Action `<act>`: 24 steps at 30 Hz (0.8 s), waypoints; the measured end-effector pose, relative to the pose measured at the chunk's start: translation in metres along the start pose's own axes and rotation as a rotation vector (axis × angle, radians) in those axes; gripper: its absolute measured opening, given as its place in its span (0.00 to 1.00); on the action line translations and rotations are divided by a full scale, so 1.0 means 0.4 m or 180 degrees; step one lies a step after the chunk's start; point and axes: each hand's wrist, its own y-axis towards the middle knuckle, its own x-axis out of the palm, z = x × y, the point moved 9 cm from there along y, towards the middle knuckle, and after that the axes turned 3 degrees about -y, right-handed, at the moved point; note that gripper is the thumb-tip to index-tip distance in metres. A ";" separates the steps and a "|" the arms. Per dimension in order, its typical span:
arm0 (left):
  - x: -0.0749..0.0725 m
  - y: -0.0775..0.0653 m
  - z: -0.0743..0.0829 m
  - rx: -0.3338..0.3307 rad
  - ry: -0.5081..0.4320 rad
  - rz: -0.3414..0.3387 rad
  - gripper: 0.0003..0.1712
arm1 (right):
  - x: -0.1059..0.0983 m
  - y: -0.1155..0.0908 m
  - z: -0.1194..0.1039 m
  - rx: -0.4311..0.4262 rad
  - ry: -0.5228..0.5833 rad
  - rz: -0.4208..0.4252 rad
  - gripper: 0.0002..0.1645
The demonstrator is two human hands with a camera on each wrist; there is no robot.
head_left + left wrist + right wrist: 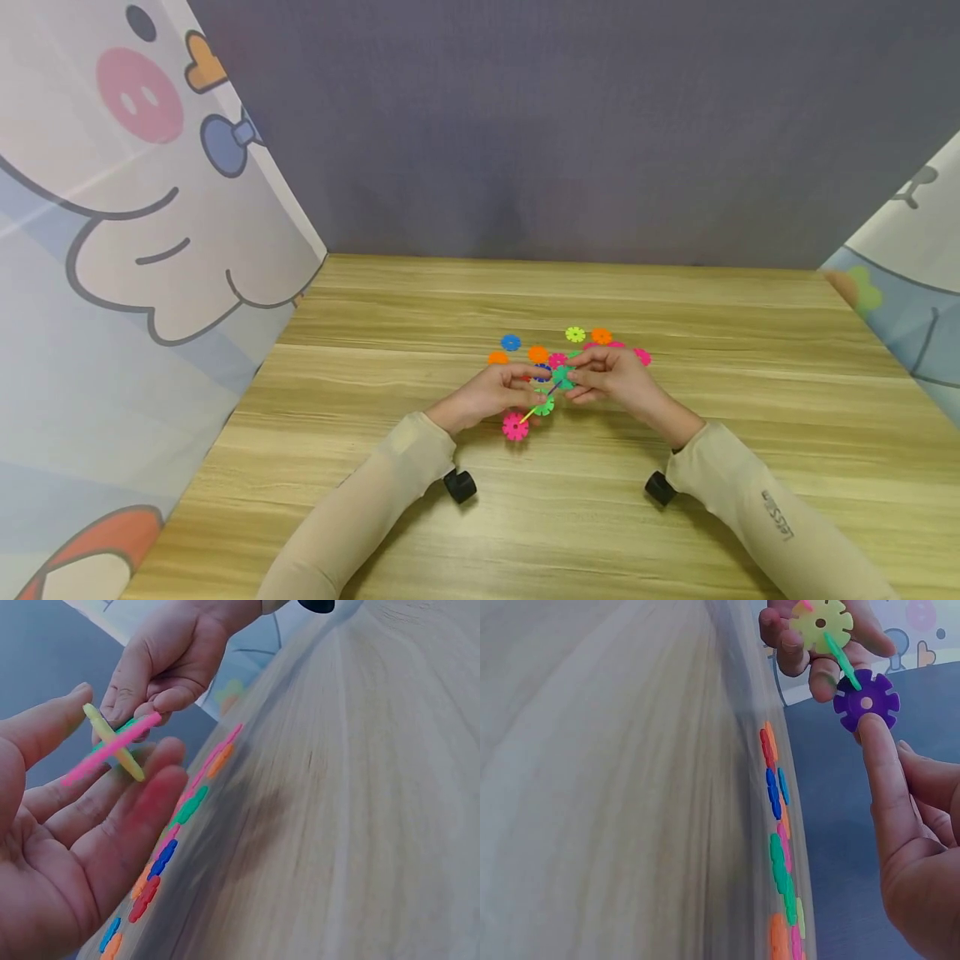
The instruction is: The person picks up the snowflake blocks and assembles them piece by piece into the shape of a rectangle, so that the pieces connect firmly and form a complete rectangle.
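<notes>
Several notched plastic snowflake discs are joined slot to slot into a short chain between the hands. The pink disc point(515, 427) is at the near end, then a yellow disc point(821, 624), a green disc point(543, 404) and a purple disc point(867, 701). My left hand point(491, 396) holds the chain by the yellow disc, thumb on one edge and fingers on the other. My right hand point(618, 379) pinches the purple disc at the far end; its index fingertip lies over that disc's rim in the right wrist view.
Loose discs lie on the wooden table point(375, 333) beyond the hands, among them a blue disc point(511, 342), an orange disc point(602, 336) and a yellow-green disc point(575, 334). A grey panel point(562, 125) stands at the table's back edge, with cartoon-printed curtains at the sides.
</notes>
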 end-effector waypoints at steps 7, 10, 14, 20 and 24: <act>-0.004 0.006 0.000 0.0022 0.0129 0.0112 0.26 | 0.002 0.001 -0.004 -0.0036 -0.0077 -0.0082 0.14; -0.005 0.008 0.001 0.0020 0.0180 0.0161 0.27 | 0.003 0.001 -0.005 -0.0057 -0.0137 -0.0098 0.14; -0.005 0.009 0.005 0.0028 0.0142 0.0214 0.27 | 0.005 0.003 -0.006 -0.0061 -0.0204 -0.0104 0.14; -0.009 0.013 0.006 0.0073 0.0069 0.0309 0.27 | 0.004 0.008 -0.004 -0.0013 -0.0220 -0.0069 0.14; -0.010 0.016 0.004 0.0089 0.0030 0.0333 0.26 | 0.007 0.010 -0.006 -0.0056 -0.0258 -0.0078 0.15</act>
